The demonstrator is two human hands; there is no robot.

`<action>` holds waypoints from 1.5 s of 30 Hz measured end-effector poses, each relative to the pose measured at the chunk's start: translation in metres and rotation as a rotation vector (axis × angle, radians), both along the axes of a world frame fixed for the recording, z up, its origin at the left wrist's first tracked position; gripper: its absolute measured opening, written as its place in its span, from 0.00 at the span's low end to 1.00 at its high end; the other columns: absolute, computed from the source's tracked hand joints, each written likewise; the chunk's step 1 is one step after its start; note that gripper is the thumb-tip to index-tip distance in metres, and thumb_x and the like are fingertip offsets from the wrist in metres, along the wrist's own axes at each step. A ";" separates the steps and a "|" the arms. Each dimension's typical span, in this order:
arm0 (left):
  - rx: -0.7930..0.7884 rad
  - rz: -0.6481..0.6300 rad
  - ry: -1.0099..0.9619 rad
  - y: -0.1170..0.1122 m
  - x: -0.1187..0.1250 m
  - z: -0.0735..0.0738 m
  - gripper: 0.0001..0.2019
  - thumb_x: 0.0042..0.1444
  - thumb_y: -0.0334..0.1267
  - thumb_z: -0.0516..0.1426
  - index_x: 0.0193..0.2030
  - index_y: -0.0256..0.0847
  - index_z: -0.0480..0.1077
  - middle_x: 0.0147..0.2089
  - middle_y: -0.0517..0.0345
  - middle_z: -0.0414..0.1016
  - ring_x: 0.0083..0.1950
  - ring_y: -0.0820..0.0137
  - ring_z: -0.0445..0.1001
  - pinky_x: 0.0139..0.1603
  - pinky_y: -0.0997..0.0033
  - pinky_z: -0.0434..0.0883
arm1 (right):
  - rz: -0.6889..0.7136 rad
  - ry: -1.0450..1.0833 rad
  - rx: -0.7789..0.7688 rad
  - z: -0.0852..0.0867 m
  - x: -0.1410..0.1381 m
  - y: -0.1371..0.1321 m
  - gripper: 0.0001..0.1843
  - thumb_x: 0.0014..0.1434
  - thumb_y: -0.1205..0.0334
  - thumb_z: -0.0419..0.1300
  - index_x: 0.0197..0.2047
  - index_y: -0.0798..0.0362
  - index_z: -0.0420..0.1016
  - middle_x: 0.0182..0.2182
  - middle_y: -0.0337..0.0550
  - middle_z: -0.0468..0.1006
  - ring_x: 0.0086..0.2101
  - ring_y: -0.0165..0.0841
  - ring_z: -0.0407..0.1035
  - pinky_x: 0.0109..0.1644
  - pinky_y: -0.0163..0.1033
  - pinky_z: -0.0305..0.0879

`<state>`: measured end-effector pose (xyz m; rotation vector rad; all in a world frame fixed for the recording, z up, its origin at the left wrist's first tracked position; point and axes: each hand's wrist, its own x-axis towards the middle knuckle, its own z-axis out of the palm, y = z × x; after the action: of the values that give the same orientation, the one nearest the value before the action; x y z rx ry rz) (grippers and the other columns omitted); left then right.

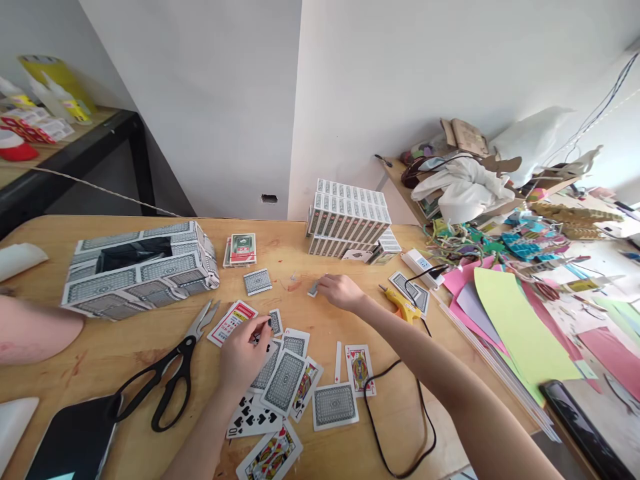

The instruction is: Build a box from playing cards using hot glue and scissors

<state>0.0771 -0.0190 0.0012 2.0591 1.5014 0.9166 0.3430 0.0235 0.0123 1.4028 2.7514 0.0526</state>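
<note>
Right hand (340,291): reached forward, fingers drawn together, fingertips closed on the edge of a small card piece (313,289) that lay on the table (125,347) near its centre.

Left hand (243,355): fingers curled inward with thumb and forefinger close together above the spread of loose playing cards (285,383). Whether anything was pinched between them could not be told. A small cut card (275,322) lay just beside the fingertips, and a red-faced card (231,323) lay to the left of them.

Surroundings: black-handled scissors (173,377) lay open to the left of the left hand. A yellow glue gun (401,305) rested to the right of the right hand, its black cable (400,427) looping toward the near edge. A card-covered box (143,268) stood at the left. A block of stacked card packs (347,217) stood against the wall behind the right hand. Coloured paper sheets (515,327) were piled at the right.
</note>
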 end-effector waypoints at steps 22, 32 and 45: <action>-0.005 -0.020 -0.028 -0.001 -0.002 0.001 0.11 0.55 0.39 0.50 0.38 0.41 0.72 0.34 0.56 0.78 0.34 0.68 0.76 0.38 0.70 0.72 | -0.139 0.027 0.078 -0.009 -0.059 -0.018 0.12 0.59 0.72 0.48 0.38 0.56 0.71 0.36 0.48 0.72 0.32 0.32 0.62 0.30 0.35 0.54; -0.005 0.006 -0.051 -0.002 -0.001 -0.004 0.10 0.54 0.39 0.51 0.38 0.42 0.72 0.36 0.56 0.78 0.34 0.70 0.75 0.33 0.73 0.72 | -0.158 0.004 0.028 -0.004 -0.059 0.034 0.11 0.58 0.74 0.48 0.35 0.56 0.71 0.36 0.48 0.72 0.33 0.32 0.63 0.29 0.34 0.52; -0.031 -0.008 -0.070 -0.001 -0.003 -0.006 0.09 0.54 0.39 0.52 0.38 0.43 0.72 0.36 0.57 0.78 0.37 0.69 0.75 0.38 0.71 0.72 | -0.215 0.000 -0.027 -0.004 -0.069 0.099 0.12 0.56 0.75 0.49 0.37 0.57 0.73 0.38 0.50 0.72 0.35 0.33 0.65 0.33 0.34 0.55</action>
<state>0.0739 -0.0196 -0.0048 1.9891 1.4609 0.9473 0.2737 0.1224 0.0080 1.6800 2.5736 0.0060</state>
